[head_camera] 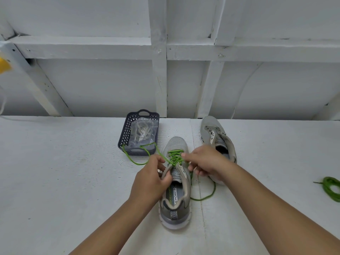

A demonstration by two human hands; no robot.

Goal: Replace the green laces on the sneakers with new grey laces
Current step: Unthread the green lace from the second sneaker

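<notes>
Two sneakers, white floor, framed wall

Green lace, grey sneaker

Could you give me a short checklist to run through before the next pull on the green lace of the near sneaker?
1. Near sneaker steadied: ok, the left hand grips its collar.
2. Right hand on the green lace: cannot tell, its fingertips hide the contact.
3. Loose lace ends free to run: not ok, one end trails over the basket rim.
4. Grey laces at hand: ok, bagged in the basket.
5. Far sneaker unlaced: ok, no lace shows in it.
6. Removed lace out of the way: ok, coiled far right.
</notes>
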